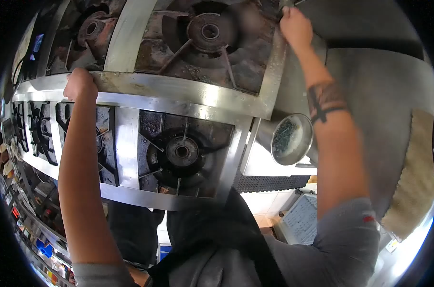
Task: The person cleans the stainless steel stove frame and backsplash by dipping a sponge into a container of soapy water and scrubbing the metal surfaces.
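My left hand (pixel 81 85) is closed over the steel front edge (pixel 179 87) of the raised rear row of a gas stove, its fingers partly hidden. At the far right corner of that row, my right hand (pixel 296 27) is closed in a fist; what it grips is too small to make out. Between my arms, a round rear burner (pixel 209 31) sits in a stained, greasy tray with bare support bars. Closer to me is a front burner (pixel 181 151) with a black pan support. A brownish blur covers part of the rear tray near my right hand.
A steel pot (pixel 307 143) with green leafy bits in liquid stands right of the stove, below my right forearm. More burners (pixel 41 128) run to the left. A steel surface (pixel 370 86) and a brown cloth (pixel 413 167) lie at right. Crowded shelves (pixel 28 225) stand lower left.
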Motion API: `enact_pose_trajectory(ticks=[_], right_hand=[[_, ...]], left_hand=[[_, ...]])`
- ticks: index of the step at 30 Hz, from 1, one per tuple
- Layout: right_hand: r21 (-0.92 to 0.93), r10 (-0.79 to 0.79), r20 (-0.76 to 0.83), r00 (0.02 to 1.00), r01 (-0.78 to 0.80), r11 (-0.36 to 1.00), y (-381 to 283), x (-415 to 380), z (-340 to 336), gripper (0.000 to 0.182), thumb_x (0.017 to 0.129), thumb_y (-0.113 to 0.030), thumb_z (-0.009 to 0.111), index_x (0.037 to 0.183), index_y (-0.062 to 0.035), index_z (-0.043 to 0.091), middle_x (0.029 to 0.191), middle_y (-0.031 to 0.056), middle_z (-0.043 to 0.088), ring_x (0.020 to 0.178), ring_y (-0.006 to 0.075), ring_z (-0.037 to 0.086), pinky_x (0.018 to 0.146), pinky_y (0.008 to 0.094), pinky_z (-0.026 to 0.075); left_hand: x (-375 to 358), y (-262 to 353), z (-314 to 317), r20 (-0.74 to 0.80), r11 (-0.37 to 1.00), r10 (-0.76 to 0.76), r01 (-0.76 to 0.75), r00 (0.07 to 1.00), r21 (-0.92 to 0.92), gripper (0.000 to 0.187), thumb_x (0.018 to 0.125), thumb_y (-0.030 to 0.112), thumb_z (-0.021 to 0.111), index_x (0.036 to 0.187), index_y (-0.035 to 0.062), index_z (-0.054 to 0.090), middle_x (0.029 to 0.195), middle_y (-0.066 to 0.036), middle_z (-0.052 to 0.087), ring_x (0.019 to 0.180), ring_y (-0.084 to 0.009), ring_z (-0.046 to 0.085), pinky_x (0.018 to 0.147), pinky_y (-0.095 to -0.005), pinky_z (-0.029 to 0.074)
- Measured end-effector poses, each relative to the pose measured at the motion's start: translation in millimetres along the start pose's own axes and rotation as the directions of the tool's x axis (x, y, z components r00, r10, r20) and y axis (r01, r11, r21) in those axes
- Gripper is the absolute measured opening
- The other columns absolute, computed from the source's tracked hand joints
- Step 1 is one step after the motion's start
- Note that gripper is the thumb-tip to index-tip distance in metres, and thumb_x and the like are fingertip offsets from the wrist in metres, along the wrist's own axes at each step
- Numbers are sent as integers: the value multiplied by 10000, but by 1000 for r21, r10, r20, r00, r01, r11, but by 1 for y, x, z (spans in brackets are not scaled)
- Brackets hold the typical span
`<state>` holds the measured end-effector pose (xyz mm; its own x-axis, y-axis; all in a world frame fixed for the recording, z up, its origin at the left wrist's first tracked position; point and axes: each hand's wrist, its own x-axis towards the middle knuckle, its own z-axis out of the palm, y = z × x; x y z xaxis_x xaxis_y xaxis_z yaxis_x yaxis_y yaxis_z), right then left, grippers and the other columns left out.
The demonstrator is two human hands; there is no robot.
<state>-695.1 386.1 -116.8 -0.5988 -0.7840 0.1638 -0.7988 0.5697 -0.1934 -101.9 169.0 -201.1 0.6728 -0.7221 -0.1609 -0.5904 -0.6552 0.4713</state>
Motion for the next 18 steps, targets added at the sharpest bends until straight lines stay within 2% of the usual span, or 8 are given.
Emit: enact_pose_trajectory(ticks=[2, 5, 6, 10, 12, 16, 17, 18], right_hand=[[18, 2, 55, 998, -3, 1000, -6, -72, -18, 418, 1076, -434, 491, 1064, -80, 713, 1027, 250, 731, 995, 508, 676, 874, 605, 531], [-19, 21, 156, 988, -19, 1000, -10, -121, -41, 376, 1070, -408, 512, 1050, -93, 715, 998, 239, 740, 957, 496, 691, 844, 600, 541], [-38, 6, 204, 979, 2, 999, -12, -122, -42, 334, 1064, -382, 527, 1043, -109, 717, 972, 229, 749, 920, 485, 705, 813, 598, 553], [-26, -87, -49, 995, 86, 996, 9, 9, 3, 359, 1067, -381, 490, 1047, -102, 715, 993, 242, 745, 943, 505, 695, 827, 602, 552], [-26, -77, -64, 995, 76, 997, 1, 14, -2, 396, 1070, -394, 480, 1050, -73, 710, 1013, 247, 738, 973, 519, 677, 852, 601, 540], [47, -22, 42, 999, 20, 999, -13, -85, -23, 401, 1068, -407, 517, 1022, -47, 687, 984, 265, 725, 924, 514, 685, 828, 599, 540], [35, 7, 118, 993, -11, 999, -11, -118, -25, 273, 1030, -344, 565, 1063, -129, 731, 956, 208, 753, 892, 477, 711, 820, 597, 553], [0, 81, 218, 973, -83, 997, -29, -147, -46, 255, 1012, -339, 595, 1077, -140, 740, 973, 211, 755, 911, 468, 718, 829, 584, 564]], left_hand=[[-79, 50, -44, -12, 859, -329, 294, 944, -419, 583, 1013, 338, 591, 1364, -105, 449, 1389, -286, 570, 1255, -414, 627, 1045, -468, 533], [-63, 40, -36, -8, 934, -252, 241, 968, -262, 596, 1015, 341, 582, 1358, -124, 438, 1397, -298, 558, 1257, -423, 624, 1048, -475, 531], [-77, 47, -43, 1, 894, -264, 245, 965, -376, 602, 1019, 344, 579, 1347, -139, 430, 1395, -306, 555, 1252, -430, 624, 1045, -483, 534], [-75, 41, -37, -36, 873, -279, 238, 960, -427, 600, 1022, 348, 580, 1337, -139, 429, 1395, -310, 552, 1249, -435, 625, 1040, -485, 538], [-68, 42, -39, -8, 891, -272, 249, 962, -380, 585, 1021, 352, 583, 1322, -130, 444, 1401, -309, 547, 1255, -434, 623, 1032, -486, 543], [-86, 54, -48, -57, 931, -263, 238, 963, -275, 570, 1022, 356, 585, 1319, -115, 458, 1381, -300, 574, 1247, -424, 633, 1030, -489, 545], [-86, 53, -49, -62, 910, -296, 262, 953, -323, 562, 1019, 354, 590, 1318, -105, 466, 1366, -292, 593, 1239, -419, 640, 1027, -487, 548], [-86, 53, -47, -64, 883, -333, 288, 941, -371, 554, 1016, 353, 595, 1318, -94, 473, 1351, -283, 613, 1230, -413, 648, 1025, -486, 551]])
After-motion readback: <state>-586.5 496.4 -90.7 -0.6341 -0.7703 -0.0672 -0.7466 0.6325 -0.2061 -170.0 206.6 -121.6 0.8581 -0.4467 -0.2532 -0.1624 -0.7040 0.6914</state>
